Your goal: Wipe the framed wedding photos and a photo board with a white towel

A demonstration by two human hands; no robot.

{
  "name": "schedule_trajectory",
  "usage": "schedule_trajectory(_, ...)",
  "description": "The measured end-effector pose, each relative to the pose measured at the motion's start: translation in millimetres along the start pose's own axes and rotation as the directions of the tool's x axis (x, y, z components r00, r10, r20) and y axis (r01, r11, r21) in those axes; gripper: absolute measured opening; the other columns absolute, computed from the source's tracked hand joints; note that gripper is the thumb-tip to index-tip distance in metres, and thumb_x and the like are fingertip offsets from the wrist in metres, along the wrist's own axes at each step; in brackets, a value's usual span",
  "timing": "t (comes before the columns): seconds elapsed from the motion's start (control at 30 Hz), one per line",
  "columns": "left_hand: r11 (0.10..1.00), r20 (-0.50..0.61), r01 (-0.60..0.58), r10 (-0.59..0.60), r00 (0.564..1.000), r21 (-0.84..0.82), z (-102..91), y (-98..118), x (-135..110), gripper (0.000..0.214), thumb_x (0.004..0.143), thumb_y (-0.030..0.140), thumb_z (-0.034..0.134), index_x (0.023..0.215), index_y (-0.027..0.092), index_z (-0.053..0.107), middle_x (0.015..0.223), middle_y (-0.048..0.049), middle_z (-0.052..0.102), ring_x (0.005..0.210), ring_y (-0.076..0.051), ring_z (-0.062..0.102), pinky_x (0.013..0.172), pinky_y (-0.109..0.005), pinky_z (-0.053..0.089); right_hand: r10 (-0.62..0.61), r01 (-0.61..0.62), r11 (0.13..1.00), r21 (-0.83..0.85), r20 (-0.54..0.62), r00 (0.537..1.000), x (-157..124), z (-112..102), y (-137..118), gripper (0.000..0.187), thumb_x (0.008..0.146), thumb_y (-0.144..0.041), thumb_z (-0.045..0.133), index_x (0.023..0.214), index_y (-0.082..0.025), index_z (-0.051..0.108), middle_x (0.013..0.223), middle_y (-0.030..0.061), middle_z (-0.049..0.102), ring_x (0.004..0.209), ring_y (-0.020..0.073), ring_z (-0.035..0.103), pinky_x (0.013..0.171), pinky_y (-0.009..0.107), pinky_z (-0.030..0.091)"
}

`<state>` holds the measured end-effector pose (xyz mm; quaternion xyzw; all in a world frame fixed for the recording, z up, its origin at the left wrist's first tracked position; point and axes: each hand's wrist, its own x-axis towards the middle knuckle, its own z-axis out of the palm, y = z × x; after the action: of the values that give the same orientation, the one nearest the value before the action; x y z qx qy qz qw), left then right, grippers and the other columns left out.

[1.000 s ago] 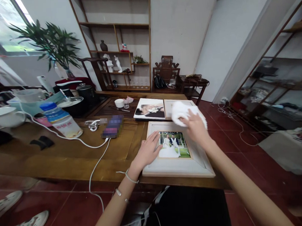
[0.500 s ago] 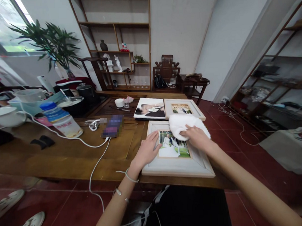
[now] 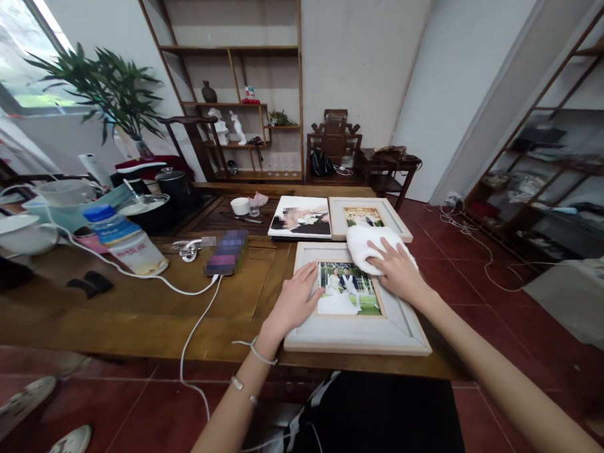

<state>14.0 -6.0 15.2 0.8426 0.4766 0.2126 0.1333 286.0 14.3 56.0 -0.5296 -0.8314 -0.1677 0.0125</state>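
A white picture frame (image 3: 307, 333) lies flat near the front edge of the table, with a photo of a couple (image 3: 345, 291) in its middle. My left hand (image 3: 299, 297) rests on the frame's left side, fingers stretched out and touching the photo's edge. At the frame's upper right corner, my right hand (image 3: 398, 269) holds a fluffy white cloth (image 3: 370, 240) against the surface, fingers bent over it. The cloth covers that corner and a bit of the frame behind.
Behind lie a second framed photo (image 3: 399, 222) and a photo album (image 3: 299, 220). Left on the wooden table (image 3: 151, 330) are a charging phone (image 3: 226, 253), a blue-capped bottle (image 3: 130, 244), a white pot (image 3: 19, 232) and a small bowl (image 3: 240, 206). The phone's cable (image 3: 187, 352) hangs over the front edge.
My right hand and the cloth have shifted slightly right, uncovering more of the photo's upper right part. The right fingers are more spread over the cloth. My left hand stays put.
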Motion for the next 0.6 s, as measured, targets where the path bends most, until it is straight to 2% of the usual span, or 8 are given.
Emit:
schedule_trajectory(0.1,1.0,0.01,0.018,-0.018,1.0,-0.003,-1.4,1,0,0.053,0.095,0.033,0.042,0.144,0.013,0.034,0.151,-0.0126,0.034,0.14,-0.025,0.03,0.11,-0.046,0.034,0.0,-0.001,1.0,0.022,0.044,0.999,1,1,-7,0.062,0.069,0.001,0.047,0.126,-0.021,0.06,0.146,0.007,0.043,0.136,0.0376,0.029,0.103,0.058,0.029)
schedule_trajectory(0.2,0.999,0.015,0.044,-0.043,0.999,-0.007,-1.5,1,0,0.053,0.095,0.033,0.041,0.144,0.015,0.033,0.152,-0.012,0.033,0.14,-0.025,0.03,0.108,-0.047,0.037,-0.022,0.019,0.999,0.03,0.089,0.996,-12,-12,-21,0.063,0.068,0.002,0.044,0.124,-0.021,0.061,0.144,0.008,0.046,0.134,0.0374,0.033,0.102,0.059,0.031)
schedule_trajectory(0.3,0.999,0.003,0.032,-0.032,0.999,-0.011,-0.5,1,0,0.053,0.095,0.033,0.042,0.144,0.014,0.034,0.152,-0.0123,0.033,0.14,-0.025,0.03,0.109,-0.047,0.035,-0.044,0.037,0.998,0.043,0.184,0.982,-38,-35,-47,0.062,0.068,0.003,0.044,0.122,-0.021,0.063,0.142,0.0109,0.048,0.131,0.0403,0.036,0.1,0.062,0.033)
schedule_trajectory(0.4,1.0,-0.003,0.026,-0.026,1.0,-0.012,0.1,1,1,0.053,0.095,0.032,0.042,0.143,0.013,0.035,0.151,-0.0133,0.034,0.14,-0.025,0.031,0.109,-0.047,0.035,-0.094,0.06,0.992,0.114,0.327,0.94,-69,-62,-75,0.064,0.068,0.002,0.046,0.125,-0.023,0.061,0.143,0.0121,0.046,0.131,0.0425,0.037,0.1,0.063,0.034)
schedule_trajectory(0.47,0.999,0.001,0.031,-0.031,1.0,-0.009,-0.1,2,1,0.053,0.095,0.032,0.042,0.143,0.012,0.035,0.151,-0.0139,0.034,0.14,-0.026,0.031,0.109,-0.047,0.035,-0.138,0.073,0.981,0.18,0.382,0.914,-85,-77,-90,0.066,0.067,0.001,0.048,0.127,-0.023,0.059,0.144,0.0128,0.045,0.131,0.044,0.036,0.1,0.064,0.035)
schedule_trajectory(0.53,0.999,0.006,0.034,-0.034,0.999,-0.004,-0.2,2,1,0.053,0.095,0.033,0.042,0.143,0.012,0.035,0.151,-0.014,0.034,0.14,-0.026,0.031,0.108,-0.048,0.036,-0.175,0.081,0.966,0.246,0.39,0.904,-92,-86,-98,0.068,0.066,0.0,0.049,0.129,-0.024,0.058,0.145,0.0127,0.043,0.132,0.0445,0.035,0.1,0.065,0.035)
schedule_trajectory(0.6,1.0,0.008,0.028,-0.028,1.0,0.001,0.0,1,1,0.053,0.095,0.033,0.042,0.143,0.013,0.035,0.151,-0.0136,0.034,0.14,-0.026,0.031,0.107,-0.048,0.037,-0.193,0.084,0.95,0.3,0.355,0.915,-91,-85,-97,0.07,0.066,0.001,0.048,0.13,-0.025,0.056,0.147,0.011,0.042,0.134,0.0419,0.033,0.103,0.063,0.033)
